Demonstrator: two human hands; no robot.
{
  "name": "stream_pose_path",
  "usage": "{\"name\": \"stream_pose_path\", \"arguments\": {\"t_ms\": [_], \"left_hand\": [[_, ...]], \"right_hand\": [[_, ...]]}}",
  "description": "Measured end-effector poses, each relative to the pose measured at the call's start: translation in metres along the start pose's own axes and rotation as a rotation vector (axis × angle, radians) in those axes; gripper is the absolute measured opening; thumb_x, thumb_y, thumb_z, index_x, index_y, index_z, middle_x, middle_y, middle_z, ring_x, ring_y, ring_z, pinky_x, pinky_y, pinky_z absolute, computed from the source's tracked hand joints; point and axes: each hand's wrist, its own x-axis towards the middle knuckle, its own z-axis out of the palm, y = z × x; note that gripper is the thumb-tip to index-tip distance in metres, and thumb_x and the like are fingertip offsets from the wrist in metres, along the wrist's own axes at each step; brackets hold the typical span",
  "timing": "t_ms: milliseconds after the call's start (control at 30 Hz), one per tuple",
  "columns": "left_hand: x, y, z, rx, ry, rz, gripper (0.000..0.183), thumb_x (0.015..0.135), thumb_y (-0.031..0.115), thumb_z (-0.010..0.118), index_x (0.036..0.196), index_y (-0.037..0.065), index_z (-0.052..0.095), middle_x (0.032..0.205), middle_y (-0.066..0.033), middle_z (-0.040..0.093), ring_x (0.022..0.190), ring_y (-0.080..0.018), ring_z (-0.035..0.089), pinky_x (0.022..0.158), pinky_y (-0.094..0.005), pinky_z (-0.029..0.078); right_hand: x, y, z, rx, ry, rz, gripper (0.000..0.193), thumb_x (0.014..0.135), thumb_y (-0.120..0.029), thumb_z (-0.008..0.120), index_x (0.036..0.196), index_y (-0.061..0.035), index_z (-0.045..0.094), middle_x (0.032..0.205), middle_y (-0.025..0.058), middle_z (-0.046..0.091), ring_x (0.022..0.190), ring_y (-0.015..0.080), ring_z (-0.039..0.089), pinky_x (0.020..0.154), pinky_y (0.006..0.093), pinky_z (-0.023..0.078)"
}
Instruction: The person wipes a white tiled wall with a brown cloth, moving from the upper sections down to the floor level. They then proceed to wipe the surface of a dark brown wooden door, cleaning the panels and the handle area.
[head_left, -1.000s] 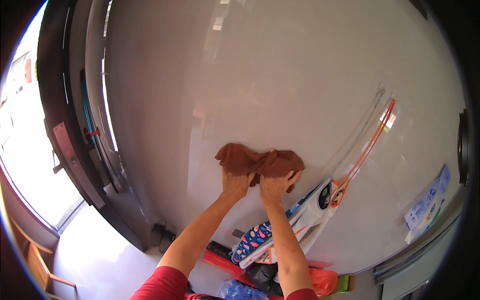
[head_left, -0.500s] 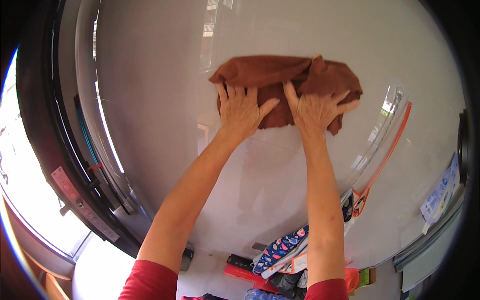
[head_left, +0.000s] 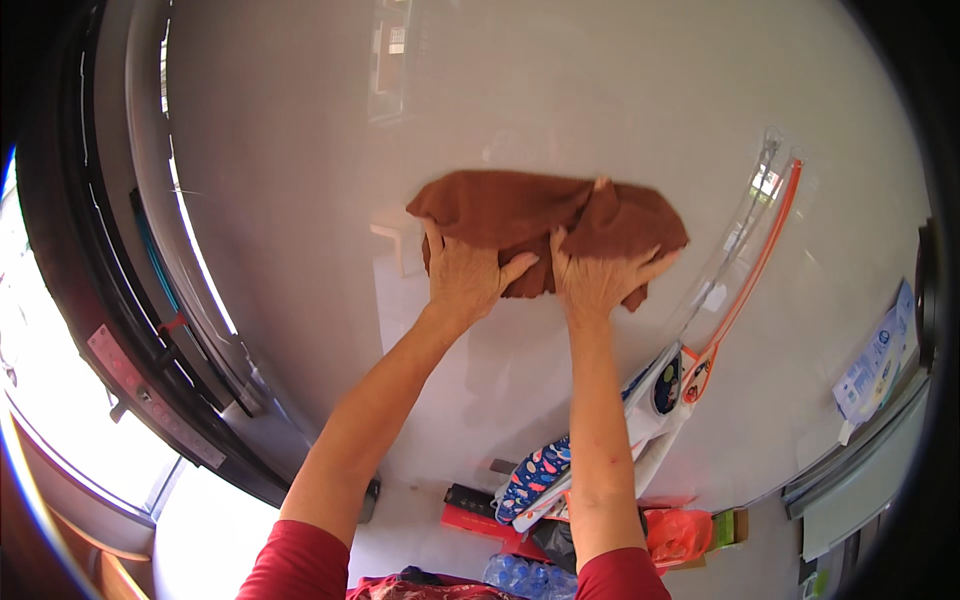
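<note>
A brown cloth (head_left: pixel 500 208) is spread against a glossy pale wall (head_left: pixel 560 90), its upper part folded loosely over. My left hand (head_left: pixel 463 278) lies flat on the cloth's lower left part, thumb stretched toward the right. Beside it, my right hand (head_left: pixel 598 285) presses on the lower right part with fingers spread. The fold hides most of the fingertips of both hands. Both arms reach up and forward in red sleeves.
An orange strap (head_left: pixel 765 260) and a clear strip hang on the wall to the right, above a blue patterned bag (head_left: pixel 535 480). Below are a red plastic bag (head_left: pixel 677 535) and bottles (head_left: pixel 530 577). A white-and-blue packet (head_left: pixel 875 360) is far right; a dark frame with a pink panel (head_left: pixel 150 395) stands left.
Both hands and the cloth have slid down the wall together. The view has shifted slightly too. The fold now covers more of the fingers.
</note>
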Motion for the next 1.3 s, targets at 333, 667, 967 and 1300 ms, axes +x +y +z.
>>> {"name": "stream_pose_path", "arguments": {"t_ms": [333,667,967,1300], "left_hand": [[-0.129,0.008,0.098,0.041,-0.074,-0.077,0.062,0.080,0.052,0.056,0.130,0.017,0.050,0.138,-0.0104,0.042,0.132,-0.0337,0.028,0.108,-0.0556,0.008],[-0.132,0.014,0.073,0.028,-0.091,-0.215,0.067,0.087,0.053,0.046,0.140,0.013,0.035,0.144,-0.0141,0.032,0.136,-0.0356,0.018,0.110,-0.0569,-0.003],[-0.013,-0.041,0.007,0.107,0.186,-0.249,0.078,0.087,0.058,0.043,0.140,0.003,0.028,0.145,-0.0219,0.024,0.137,-0.0416,0.011,0.109,-0.0574,-0.003],[0.060,-0.096,-0.059,0.186,0.178,-0.350,0.091,0.086,0.067,0.032,0.139,-0.006,0.021,0.143,-0.0292,0.019,0.136,-0.0421,0.008,0.109,-0.0547,-0.003]], "right_hand": [[-0.159,0.044,-0.005,-0.001,-0.383,0.185,0.062,0.085,-0.035,0.052,0.139,-0.0105,0.032,0.120,0.0152,0.050,0.116,0.0345,0.044,0.107,0.0596,0.005],[-0.132,0.035,-0.006,-0.017,-0.227,-0.155,0.069,0.086,-0.040,0.050,0.144,-0.0128,0.025,0.137,0.0127,0.040,0.129,0.0346,0.031,0.105,0.0619,0.002],[0.019,-0.040,0.007,0.018,0.007,-0.344,0.063,0.083,-0.054,0.051,0.134,-0.0181,0.045,0.127,0.0045,0.053,0.117,0.0376,0.041,0.094,0.0742,0.012],[0.112,-0.113,0.014,0.138,0.105,-0.445,0.044,0.077,-0.045,0.059,0.104,-0.0113,0.067,0.112,0.0082,0.061,0.125,0.0412,0.035,0.092,0.0758,0.011]]}}
